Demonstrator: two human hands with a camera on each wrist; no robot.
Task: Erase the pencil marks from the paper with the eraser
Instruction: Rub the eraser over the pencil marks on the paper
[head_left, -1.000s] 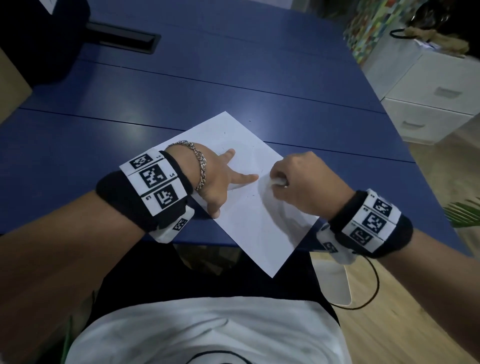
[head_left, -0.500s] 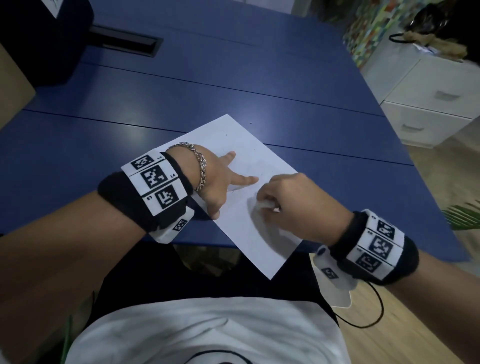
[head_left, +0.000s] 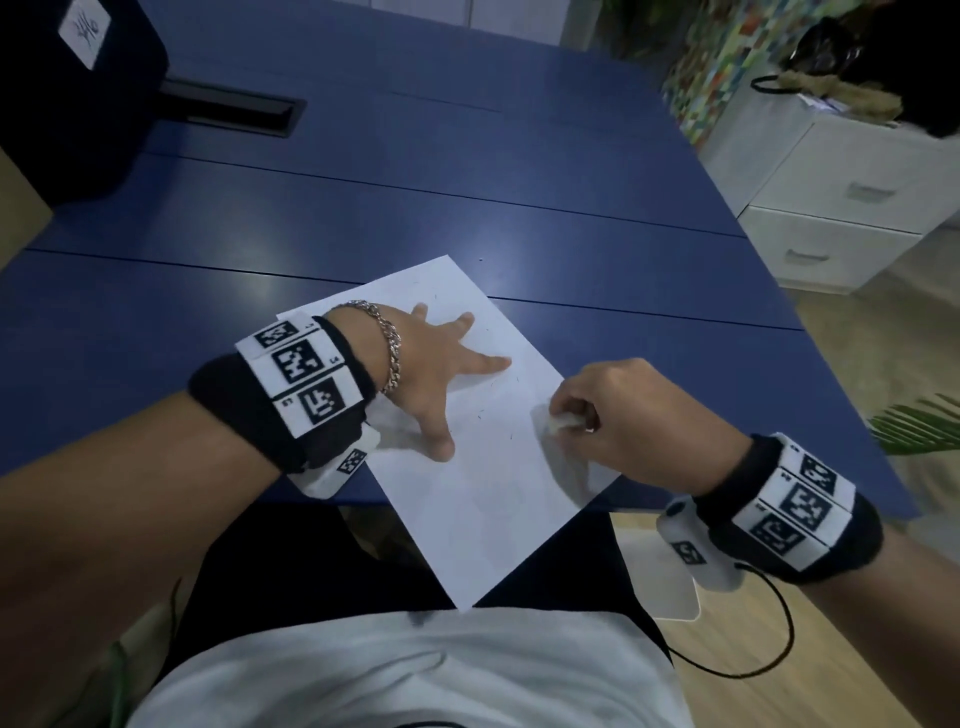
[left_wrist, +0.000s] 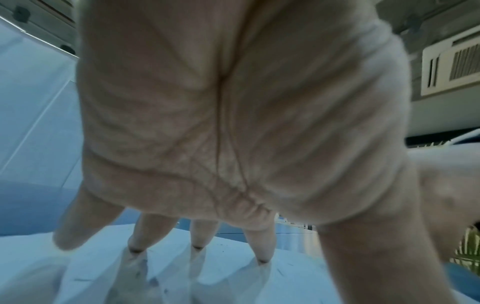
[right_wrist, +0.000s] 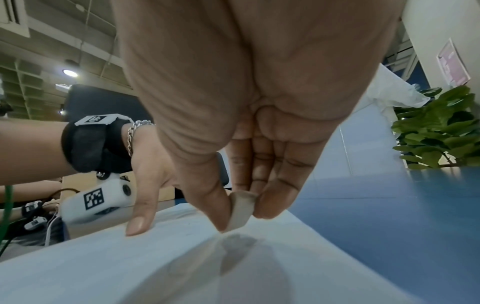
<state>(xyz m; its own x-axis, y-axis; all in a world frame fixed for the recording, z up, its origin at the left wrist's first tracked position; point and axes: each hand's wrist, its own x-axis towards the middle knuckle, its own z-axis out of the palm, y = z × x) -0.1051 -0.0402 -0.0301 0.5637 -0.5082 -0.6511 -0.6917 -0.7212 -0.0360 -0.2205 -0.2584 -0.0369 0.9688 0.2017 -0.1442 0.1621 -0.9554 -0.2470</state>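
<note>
Paper (head_left: 498, 467) lies diagonal on table (head_left: 467, 197). Left hand (head_left: 436, 374) splayed flat, pinning it. Right hand (head_left: 623, 415) pinches eraser (head_left: 563, 422) near right edge; faint specks (head_left: 480, 414) lie leftward, between hands

White paper (head_left: 483, 467) and a small eraser (head_left: 563, 422) on a blue table (head_left: 467, 197).

The paper lies flat and turned like a diamond, its near corner sticking out past the table edge. A few tiny pencil marks (head_left: 480, 414) dot its middle. The pale, grubby eraser (right_wrist: 240, 209) is near the paper's right edge, tilted, its lower end close above the sheet.
</note>
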